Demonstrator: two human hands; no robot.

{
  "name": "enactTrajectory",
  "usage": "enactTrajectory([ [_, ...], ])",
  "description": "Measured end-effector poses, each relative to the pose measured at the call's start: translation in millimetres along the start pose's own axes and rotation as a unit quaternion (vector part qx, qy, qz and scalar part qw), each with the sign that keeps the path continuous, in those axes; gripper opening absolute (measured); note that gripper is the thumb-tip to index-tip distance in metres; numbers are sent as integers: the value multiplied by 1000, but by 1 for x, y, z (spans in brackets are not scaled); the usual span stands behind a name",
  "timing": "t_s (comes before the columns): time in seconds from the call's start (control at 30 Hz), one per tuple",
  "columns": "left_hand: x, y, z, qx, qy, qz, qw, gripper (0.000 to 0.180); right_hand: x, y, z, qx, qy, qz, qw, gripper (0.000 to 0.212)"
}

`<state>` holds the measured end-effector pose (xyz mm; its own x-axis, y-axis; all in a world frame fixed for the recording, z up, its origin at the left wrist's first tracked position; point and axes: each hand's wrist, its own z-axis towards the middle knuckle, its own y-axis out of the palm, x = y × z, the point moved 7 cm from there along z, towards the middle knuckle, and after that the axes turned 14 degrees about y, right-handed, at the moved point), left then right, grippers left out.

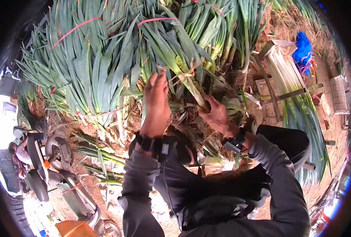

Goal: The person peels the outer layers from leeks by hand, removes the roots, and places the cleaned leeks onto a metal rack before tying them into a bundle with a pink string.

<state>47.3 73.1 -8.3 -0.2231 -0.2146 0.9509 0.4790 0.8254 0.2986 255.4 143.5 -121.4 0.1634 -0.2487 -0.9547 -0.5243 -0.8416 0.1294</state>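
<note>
Scooter (37, 185) stands well left of the leek (190, 84), a banded bundle (80, 71) lies nearer on that side, and your left hand (156, 102) is raised just beside the leek, fingers bent close together, though I can't tell whether they pinch anything. The leek slants away from you between your hands, its lower end pinched in your right hand (218, 115); a loose grip could let it slip, and a hard tug could tear its outer leaves. Right of the leek, a rack (294, 94) bears more leeks (281, 71), well apart.
</note>
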Motion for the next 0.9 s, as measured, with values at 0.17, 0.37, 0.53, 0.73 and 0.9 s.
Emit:
enactTrajectory([
  [0.17,-60,38,-20,-90,-151,51,983,49,-59,8,-79,51,-243,129,960,51],
  [0.37,-69,72,-52,-165,-128,-2,978,26,-62,-22,-139,345,-146,-435,819,53],
  [0.53,-55,118,-100,-179,-98,-69,976,26,-48,-40,-165,332,-91,-365,865,51],
  [0.73,-12,148,-133,-242,-1,-88,966,28,-85,-48,-158,229,-123,-67,963,48],
  [0.9,37,151,-113,-283,134,-74,947,27,-132,-48,-110,151,-106,60,981,36],
])
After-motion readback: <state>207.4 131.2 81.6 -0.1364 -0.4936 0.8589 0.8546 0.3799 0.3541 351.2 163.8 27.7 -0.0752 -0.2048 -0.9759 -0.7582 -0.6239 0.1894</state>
